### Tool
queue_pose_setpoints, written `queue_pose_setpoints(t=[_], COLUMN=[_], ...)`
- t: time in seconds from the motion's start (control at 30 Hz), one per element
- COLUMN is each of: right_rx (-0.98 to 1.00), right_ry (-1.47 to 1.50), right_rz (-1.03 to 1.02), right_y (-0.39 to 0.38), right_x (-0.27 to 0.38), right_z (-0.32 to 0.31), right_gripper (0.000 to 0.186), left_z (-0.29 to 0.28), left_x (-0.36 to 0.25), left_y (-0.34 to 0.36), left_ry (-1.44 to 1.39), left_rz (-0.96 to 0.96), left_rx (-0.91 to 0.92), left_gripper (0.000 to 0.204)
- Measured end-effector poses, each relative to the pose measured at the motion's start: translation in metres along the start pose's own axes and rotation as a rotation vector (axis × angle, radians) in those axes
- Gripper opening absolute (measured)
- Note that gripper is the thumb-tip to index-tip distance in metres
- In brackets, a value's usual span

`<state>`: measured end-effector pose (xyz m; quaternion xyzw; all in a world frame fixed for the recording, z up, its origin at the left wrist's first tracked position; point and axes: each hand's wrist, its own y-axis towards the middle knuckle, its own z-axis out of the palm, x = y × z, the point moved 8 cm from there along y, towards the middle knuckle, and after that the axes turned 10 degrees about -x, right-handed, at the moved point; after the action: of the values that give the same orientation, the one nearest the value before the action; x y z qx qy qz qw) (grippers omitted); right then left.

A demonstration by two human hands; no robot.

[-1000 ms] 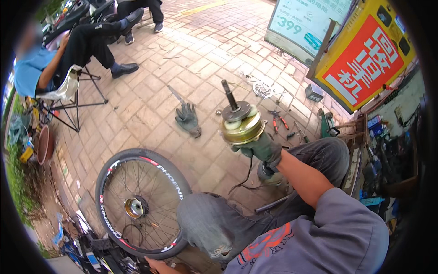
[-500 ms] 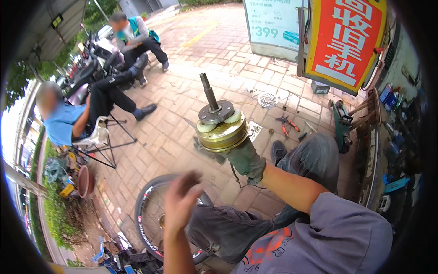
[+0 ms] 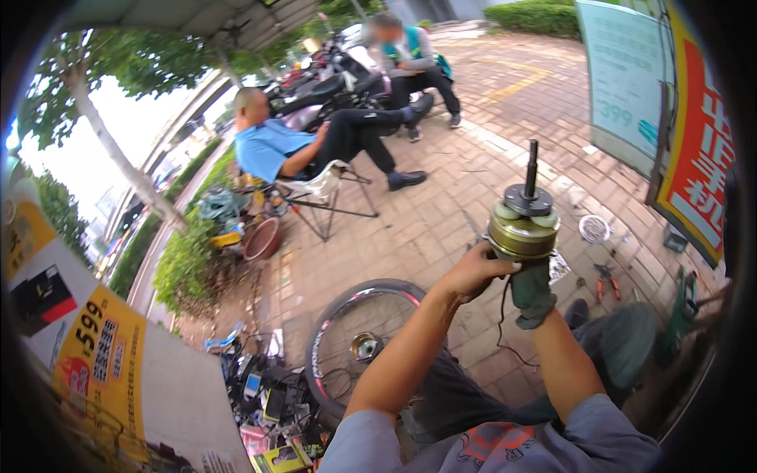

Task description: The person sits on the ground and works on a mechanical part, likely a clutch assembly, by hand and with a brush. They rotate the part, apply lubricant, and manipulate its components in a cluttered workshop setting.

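Note:
A brass-coloured hub motor core [image 3: 522,230] is held up in front of me. White gears sit under its dark round plate, and a dark axle [image 3: 532,165] stands upright on top. My right hand [image 3: 532,288], in a grey-green glove, grips the core from below. At its lower left side, my bare left hand [image 3: 482,272] is closed against it, thumb toward the glove. Some of the left fingers are hidden behind the core. A thin black cable [image 3: 501,322] hangs down below my hands. Beneath my left forearm lies a spoked wheel [image 3: 319,347] with a black tyre.
Red-handled pliers [image 3: 605,284] and a brake disc [image 3: 594,229] lie on the brick paving at right. Electronic odds and ends [image 3: 272,398] crowd the lower left. One person [image 3: 276,150] reclines on a folding chair; another [image 3: 414,63] sits near parked motorbikes. A red sign [image 3: 702,150] stands at right.
My left hand has come up from near the wheel onto the core's side. The view has swung left, so the core shows farther right. My right hand still holds it.

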<state>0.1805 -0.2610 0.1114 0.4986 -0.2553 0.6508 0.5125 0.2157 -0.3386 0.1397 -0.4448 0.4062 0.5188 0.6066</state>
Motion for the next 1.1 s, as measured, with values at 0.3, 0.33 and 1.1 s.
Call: queue_pose_setpoints(t=[0.3, 0.33, 1.1], right_rx=[0.3, 0.281, 0.507], right_ry=[-0.475, -0.47, -0.331], right_rz=[-0.674, -0.695, 0.195], right_y=[-0.014, -0.013, 0.069], right_x=[0.042, 0.044, -0.075], right_z=[0.011, 0.005, -0.015], right_gripper=[0.033, 0.04, 0.065], left_z=[-0.004, -0.005, -0.093], left_x=[-0.009, -0.01, 0.033], left_y=[-0.019, -0.02, -0.05], left_ry=[-0.018, 0.009, -0.357], left_rz=[0.065, 0.094, 0.159], left_rx=[0.066, 0.054, -0.683], left_gripper=[0.053, 0.049, 0.012])
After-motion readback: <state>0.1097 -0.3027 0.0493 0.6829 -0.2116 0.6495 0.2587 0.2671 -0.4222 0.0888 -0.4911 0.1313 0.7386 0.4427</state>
